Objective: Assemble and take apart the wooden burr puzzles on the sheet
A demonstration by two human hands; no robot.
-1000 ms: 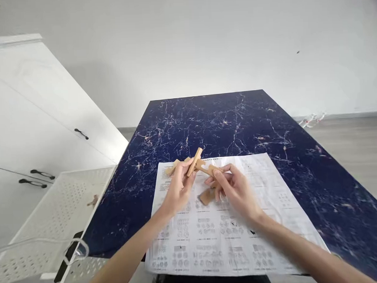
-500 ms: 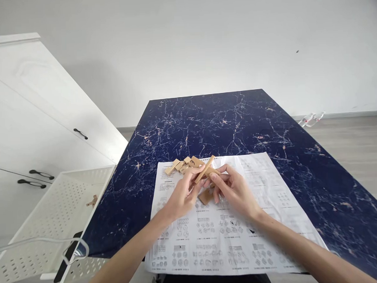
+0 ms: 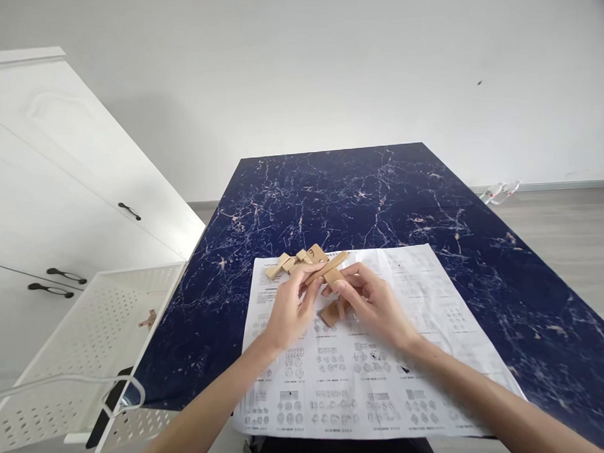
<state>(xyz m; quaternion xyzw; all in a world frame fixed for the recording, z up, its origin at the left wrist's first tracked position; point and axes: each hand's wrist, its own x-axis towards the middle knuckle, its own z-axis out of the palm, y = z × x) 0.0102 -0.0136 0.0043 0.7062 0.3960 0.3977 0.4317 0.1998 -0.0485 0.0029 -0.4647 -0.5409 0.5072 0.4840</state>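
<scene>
i see both hands meeting over the sheet (image 3: 366, 356) that lies on the counter (image 3: 380, 191). the left hand (image 3: 288, 313) pinches a wooden stick (image 3: 327, 268) near its lower end, fingers closed around it; the stick's long axis runs from lower left up to upper right, tilted only a little off flat. the right hand (image 3: 371, 303) comes in from the other side, its fingers closed on a second wooden piece (image 3: 333, 276) that sits just under the stick and touches it, so the two parts cross right between the fingertips. the left hand is the one that carries the stick; the right is nearer the joint. a flat brown piece (image 3: 331, 313) lies on the sheet just below the right fingers, partly hidden by them. a few loose blocks (image 3: 288, 262) rest at the sheet's far edge, just beyond the left hand. a white basket (image 3: 88, 340) with one small wooden bit in it hangs off the counter's left side.
</scene>
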